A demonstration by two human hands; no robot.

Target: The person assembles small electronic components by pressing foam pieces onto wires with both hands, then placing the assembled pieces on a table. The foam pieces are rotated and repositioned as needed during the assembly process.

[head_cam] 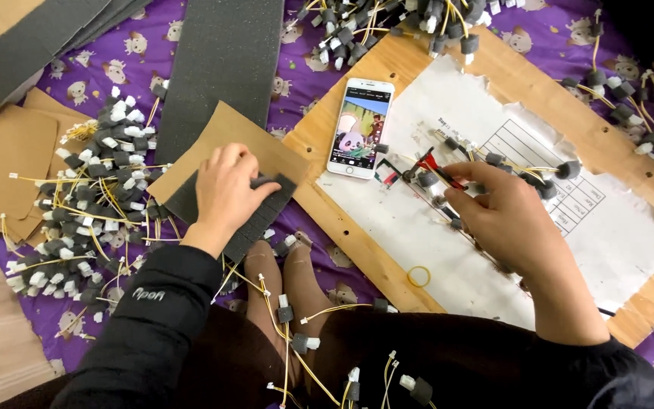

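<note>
Left hand (225,189) pressed flat on a dark grey foam strip (266,206), coarse and spongy, lying on brown card (228,132) centre-left. Right hand (505,216), centre-right, fingers pinched together on thin yellow wires (493,168) with small foam-wrapped connectors, over white paper (615,227) on a plywood board (342,220).

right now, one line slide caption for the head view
Left hand presses a grey foam strip; right hand works yellow wires on a wooden board.
</note>
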